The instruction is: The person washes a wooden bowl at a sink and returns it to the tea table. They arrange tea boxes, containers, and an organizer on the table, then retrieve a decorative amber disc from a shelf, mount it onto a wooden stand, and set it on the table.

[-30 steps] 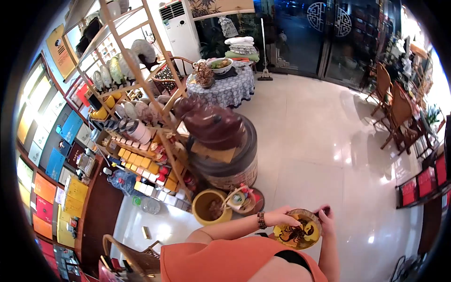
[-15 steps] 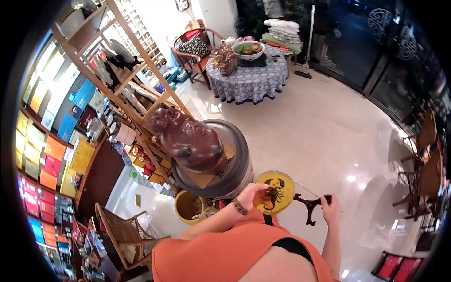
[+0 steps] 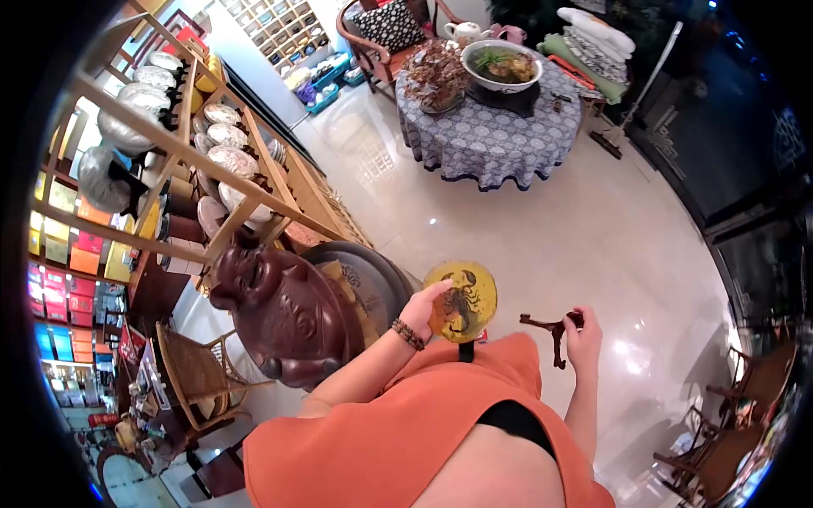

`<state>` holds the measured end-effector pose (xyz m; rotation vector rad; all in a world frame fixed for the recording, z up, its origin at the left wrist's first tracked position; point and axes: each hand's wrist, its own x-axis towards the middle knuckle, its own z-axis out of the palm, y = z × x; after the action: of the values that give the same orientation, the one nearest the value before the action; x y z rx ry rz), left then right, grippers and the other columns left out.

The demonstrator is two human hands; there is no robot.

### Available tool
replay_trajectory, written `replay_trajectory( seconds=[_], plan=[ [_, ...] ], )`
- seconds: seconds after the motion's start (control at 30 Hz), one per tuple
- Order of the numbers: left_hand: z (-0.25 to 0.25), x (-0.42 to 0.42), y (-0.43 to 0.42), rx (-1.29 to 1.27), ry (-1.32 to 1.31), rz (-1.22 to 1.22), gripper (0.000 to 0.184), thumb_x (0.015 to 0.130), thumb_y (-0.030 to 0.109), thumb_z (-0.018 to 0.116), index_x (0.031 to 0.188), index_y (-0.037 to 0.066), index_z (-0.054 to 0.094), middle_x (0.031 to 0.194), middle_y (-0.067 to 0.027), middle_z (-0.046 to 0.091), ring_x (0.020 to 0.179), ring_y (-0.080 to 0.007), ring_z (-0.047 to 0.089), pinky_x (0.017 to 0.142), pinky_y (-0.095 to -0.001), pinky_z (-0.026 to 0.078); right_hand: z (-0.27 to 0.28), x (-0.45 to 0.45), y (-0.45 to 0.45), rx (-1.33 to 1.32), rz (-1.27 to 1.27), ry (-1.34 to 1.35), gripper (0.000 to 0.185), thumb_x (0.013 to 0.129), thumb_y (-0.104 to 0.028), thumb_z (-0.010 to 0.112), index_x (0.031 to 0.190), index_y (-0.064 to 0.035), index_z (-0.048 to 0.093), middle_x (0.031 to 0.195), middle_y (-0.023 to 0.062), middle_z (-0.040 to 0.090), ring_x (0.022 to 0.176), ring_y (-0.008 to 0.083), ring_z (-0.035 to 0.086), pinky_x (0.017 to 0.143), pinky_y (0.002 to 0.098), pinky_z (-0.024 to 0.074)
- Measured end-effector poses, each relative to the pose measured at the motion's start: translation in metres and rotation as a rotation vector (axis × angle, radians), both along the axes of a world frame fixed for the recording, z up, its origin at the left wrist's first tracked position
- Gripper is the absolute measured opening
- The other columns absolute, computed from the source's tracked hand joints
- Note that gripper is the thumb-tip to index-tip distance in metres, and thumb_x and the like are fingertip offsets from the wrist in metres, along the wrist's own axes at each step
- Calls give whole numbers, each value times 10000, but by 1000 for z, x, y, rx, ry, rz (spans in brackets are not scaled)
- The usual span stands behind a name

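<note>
My left hand [image 3: 423, 309] grips the left side of a round, yellow translucent disc [image 3: 476, 309] with a dark scorpion inside it. The thumb lies over its face and a beaded bracelet is on the wrist. My right hand [image 3: 583, 338] is closed on a dark brown wooden display stand [image 3: 556, 335] with curved legs. Disc and stand are held apart, both above the floor in front of my body. Left of my left arm is a large dark-red carved figure [image 3: 296, 313] on a round grey pedestal [image 3: 392, 286].
Wooden shelves [image 3: 254, 195] with rows of round plates rise at the left. A round table with a patterned cloth [image 3: 474, 140] carries a large bowl [image 3: 502, 68] and dried flowers [image 3: 434, 72]. A woven chair [image 3: 190, 372] is at lower left; wooden chairs [image 3: 745, 398] line the right.
My view has turned and come closer to the shelves and table. My hands still hold the disc and the stand, which now appear further apart.
</note>
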<state>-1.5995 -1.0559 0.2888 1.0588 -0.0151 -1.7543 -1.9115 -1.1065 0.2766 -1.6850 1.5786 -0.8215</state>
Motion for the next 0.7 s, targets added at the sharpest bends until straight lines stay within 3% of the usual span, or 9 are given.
replay_trajectory(
  seconds=[0.03,0.13,0.27,0.47,0.57,0.7],
  plan=[
    [-3,5,-20,-13,-1,9,325,898,308,519,1127,81,558,1069,-37,626,959,-175,582,749,-336,480,-2,3,-27,43,13,-38,146,815,-73,607,924,16,567,848,120,619,773,230,613,686,322,478],
    [7,27,-71,52,9,136,337,905,259,524,1142,19,541,1096,-91,620,984,-199,593,844,-352,479,-19,17,-103,103,-1,-55,139,817,-80,614,913,5,560,770,83,610,716,149,585,670,278,464],
    [-23,60,-126,136,-69,293,321,900,300,524,1144,95,560,1085,-32,623,955,-159,584,742,-334,487,-48,39,-230,137,117,17,130,815,-80,622,900,7,576,755,85,618,680,157,587,616,291,463],
    [-20,108,-207,240,-222,616,315,883,186,590,1141,9,552,1077,-77,619,956,-193,599,808,-354,504,-41,162,-421,106,498,39,150,790,-126,649,861,-6,591,774,130,623,666,245,610,598,316,469],
    [0,122,-234,196,-299,809,304,853,109,629,1122,-12,556,1070,-84,619,931,-173,615,854,-349,502,-27,243,-480,70,727,40,144,768,-111,662,854,-17,596,773,123,618,683,251,610,607,325,472],
    [-10,171,-241,273,-612,891,298,846,74,629,1119,-23,558,1065,-89,620,942,-165,606,846,-321,496,-45,355,-511,31,985,-25,151,742,-97,683,840,-24,595,776,119,614,693,269,606,612,336,472]
  ],
)
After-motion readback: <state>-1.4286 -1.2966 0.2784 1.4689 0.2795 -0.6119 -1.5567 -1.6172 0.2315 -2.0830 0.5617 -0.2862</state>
